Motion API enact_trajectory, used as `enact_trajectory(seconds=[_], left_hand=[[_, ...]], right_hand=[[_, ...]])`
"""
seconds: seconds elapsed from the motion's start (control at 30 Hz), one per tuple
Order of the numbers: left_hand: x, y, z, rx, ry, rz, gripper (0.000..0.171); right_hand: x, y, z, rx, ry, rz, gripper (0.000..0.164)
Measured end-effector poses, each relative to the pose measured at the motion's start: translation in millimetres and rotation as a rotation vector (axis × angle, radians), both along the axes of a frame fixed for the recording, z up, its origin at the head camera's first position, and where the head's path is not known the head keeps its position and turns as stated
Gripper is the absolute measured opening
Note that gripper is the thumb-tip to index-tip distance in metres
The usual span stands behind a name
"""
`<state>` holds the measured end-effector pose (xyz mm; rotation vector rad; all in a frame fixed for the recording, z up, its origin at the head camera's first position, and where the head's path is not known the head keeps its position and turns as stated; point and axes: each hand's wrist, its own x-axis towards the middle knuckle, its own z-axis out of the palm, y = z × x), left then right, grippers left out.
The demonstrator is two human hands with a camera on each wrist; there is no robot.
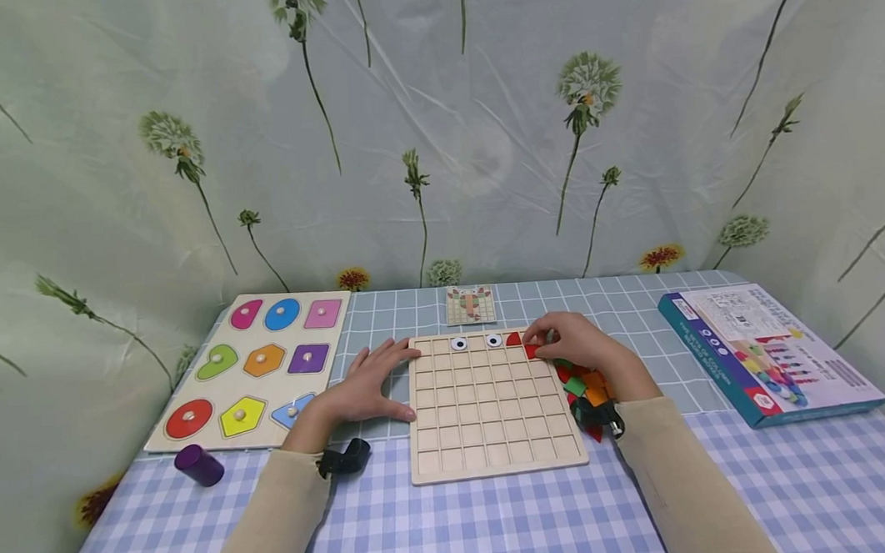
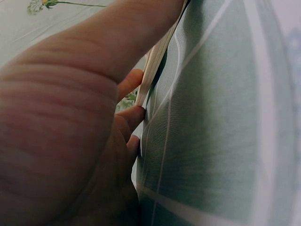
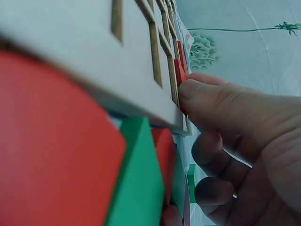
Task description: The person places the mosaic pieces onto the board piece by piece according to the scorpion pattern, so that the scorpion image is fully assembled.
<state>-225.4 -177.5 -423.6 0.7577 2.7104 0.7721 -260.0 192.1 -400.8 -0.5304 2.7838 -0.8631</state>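
Observation:
A wooden grid board (image 1: 495,420) lies in the middle of the table. Two eye pieces (image 1: 494,340) and a red piece (image 1: 513,339) sit along its far row. At the far right corner, my right hand (image 1: 585,344) pinches another red piece (image 1: 531,351) between thumb and fingertips; the fingers partly cover it. The right wrist view shows the thumb (image 3: 207,96) against that red piece at the board's edge. My left hand (image 1: 361,388) rests along the board's left side, fingers extended, with thumb and fingertips touching the edge.
Loose red, green and orange pieces (image 1: 574,386) lie in a pile right of the board, partly under my right wrist. Behind the board is a small pattern card (image 1: 470,306). A shape-puzzle board (image 1: 264,386) and a purple cylinder (image 1: 199,465) are left; a box (image 1: 773,351) lies right.

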Motion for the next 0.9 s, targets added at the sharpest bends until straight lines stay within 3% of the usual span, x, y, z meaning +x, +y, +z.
enact_trajectory(seconds=[0.1,0.57,0.9], left_hand=[[0.0,-0.2,-0.3,0.0,0.0,0.001,0.094],[-0.3,1.5,0.8,-0.004,-0.015,0.007,0.095],[-0.1,0.6,0.3,0.004,-0.008,0.002,0.095]], right_hand=[[0.3,1.7,0.7,-0.018,0.0,-0.013,0.02],[-2.3,15.7,-4.6,0.037,0.16,-0.236,0.032],[-5.8,21.1,-8.6,0.054,0.111,-0.238,0.041]])
